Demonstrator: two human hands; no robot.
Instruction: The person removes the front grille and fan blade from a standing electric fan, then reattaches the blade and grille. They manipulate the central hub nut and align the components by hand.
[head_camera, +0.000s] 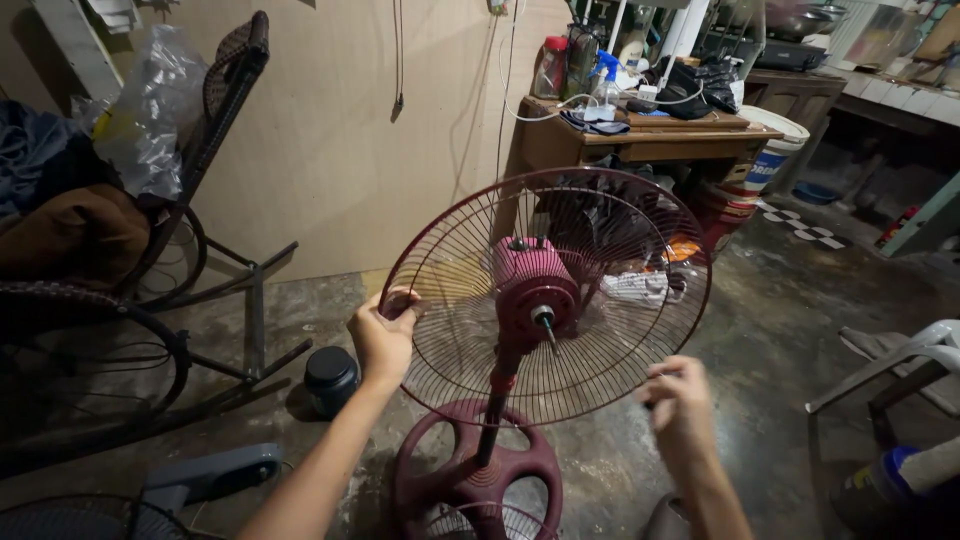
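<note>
A maroon stand fan (520, 300) stands upright on the concrete floor (780, 330), pole vertical, motor shaft (547, 322) pointing toward the camera. The left hand (382, 338) curls its fingers around the rear grille's (620, 300) left rim. The right hand (678, 405) hovers near the lower right rim, blurred; I cannot tell its grip.

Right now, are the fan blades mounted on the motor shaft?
No, the motor shaft is bare, with only the rear grille around the motor; the left hand grips its rim.
</note>
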